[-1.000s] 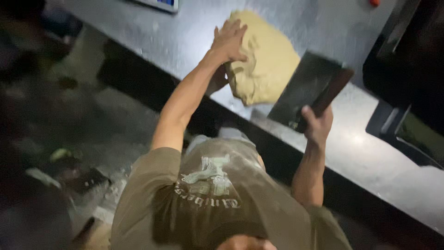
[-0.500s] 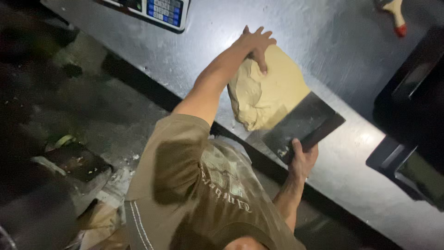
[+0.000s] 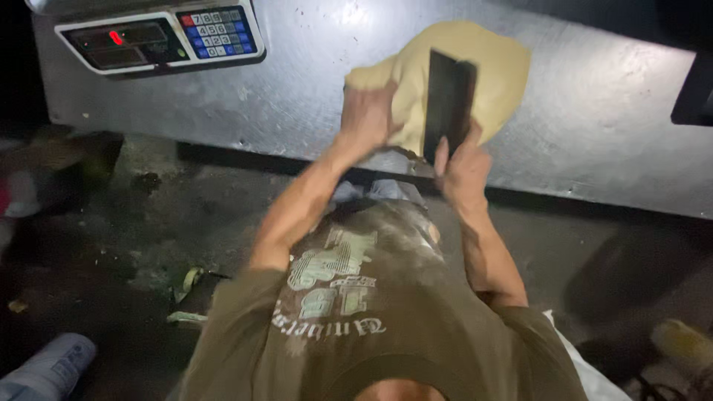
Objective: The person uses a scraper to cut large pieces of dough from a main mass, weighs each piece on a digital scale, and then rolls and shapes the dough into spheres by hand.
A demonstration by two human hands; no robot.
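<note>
A large slab of pale yellow dough (image 3: 490,63) lies on the steel table (image 3: 594,141). My left hand (image 3: 368,111) presses on the dough's near left edge, fingers curled into it. My right hand (image 3: 464,167) grips the handle of a dark rectangular scraper blade (image 3: 445,100). The blade stands on edge across the middle of the dough. My arms and olive printed shirt fill the lower middle of the view.
A weighing scale with a keypad (image 3: 160,37) sits on the table at the far left. A dark object (image 3: 694,89) juts in at the right edge. Below the table is a dirty dark floor with scraps (image 3: 189,282) and a pale sack (image 3: 44,367).
My right hand has brought the scraper from the table's near edge onto the middle of the dough. My left hand has drawn back from the dough's far side to its near left edge.
</note>
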